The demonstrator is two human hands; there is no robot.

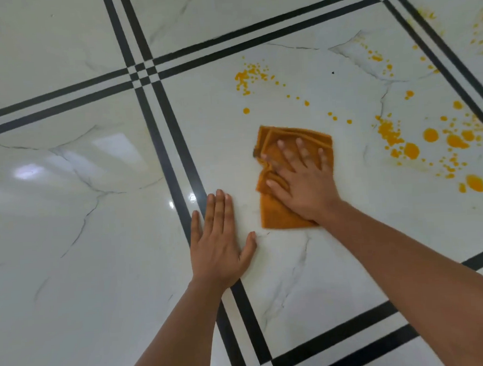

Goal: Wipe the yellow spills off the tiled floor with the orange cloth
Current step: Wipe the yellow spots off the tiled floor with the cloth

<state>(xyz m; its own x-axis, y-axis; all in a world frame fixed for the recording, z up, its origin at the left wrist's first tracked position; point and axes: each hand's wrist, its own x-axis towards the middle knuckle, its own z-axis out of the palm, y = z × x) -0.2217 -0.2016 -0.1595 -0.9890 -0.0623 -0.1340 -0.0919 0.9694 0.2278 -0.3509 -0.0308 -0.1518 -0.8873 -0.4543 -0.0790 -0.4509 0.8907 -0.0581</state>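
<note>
- My right hand [302, 179] lies flat with fingers spread, pressing the orange cloth [281, 208] onto the tiled floor [80, 206]; it grips nothing, it only pushes down.
- My left hand [220, 240] is open too, palm flat on the bare tile just beside the cloth, taking my weight.
- The yellow spills are untouched where I can see them: a speckled patch [249, 77] beyond the cloth, a line of small drops [306, 103] trailing right, and the heavy blobs [429, 135] well off to the right, with more across the black tile border [480, 31].
- The cloth sits on clean tile, near the spills but not on them, so I judge most of the wiping is ahead.
- Risk: pushing a flat, open palm through the big wet blobs could smear them wider instead of lifting them.
- Risk: the cloth is bunched at its left edge and may slide out from under my fingers.
- Risk: on this glossy floor, my bracing hand could slip if liquid reaches it.
</note>
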